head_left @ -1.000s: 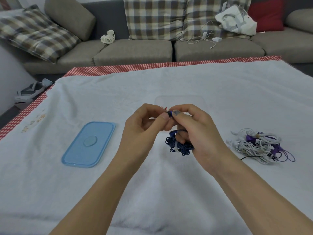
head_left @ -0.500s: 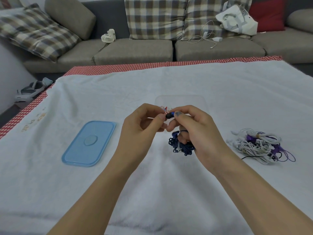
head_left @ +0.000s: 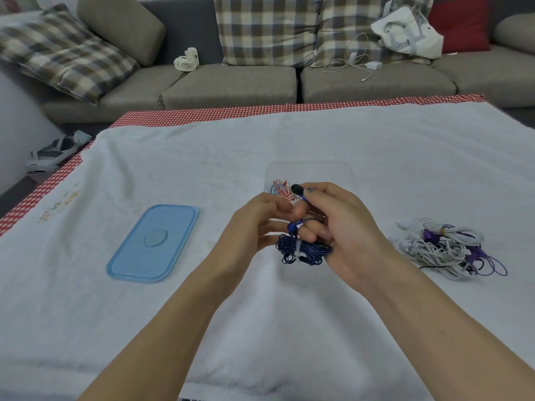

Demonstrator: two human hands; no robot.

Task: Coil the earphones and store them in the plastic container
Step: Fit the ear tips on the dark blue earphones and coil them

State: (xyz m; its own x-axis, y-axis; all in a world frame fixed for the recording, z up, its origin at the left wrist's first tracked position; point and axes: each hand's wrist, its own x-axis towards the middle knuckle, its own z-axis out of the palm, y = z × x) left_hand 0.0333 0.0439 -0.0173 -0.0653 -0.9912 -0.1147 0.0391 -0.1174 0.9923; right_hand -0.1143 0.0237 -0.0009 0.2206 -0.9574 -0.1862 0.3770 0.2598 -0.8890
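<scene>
Two hands are held just in front of the clear plastic container (head_left: pixel 341 172), which has a red and white coil inside. The blue earphones (head_left: pixel 304 250) are gripped in the right hand (head_left: pixel 341 227), an earbud pinched up between thumb and forefinger. The left hand (head_left: pixel 254 224), pinching that earbud half a second ago, has been drawn slightly away, fingers loosely curled and holding nothing. Left of the container lies the blue lid (head_left: pixel 153 244); to its right, a tangle of white and purple earphones (head_left: pixel 445 247).
</scene>
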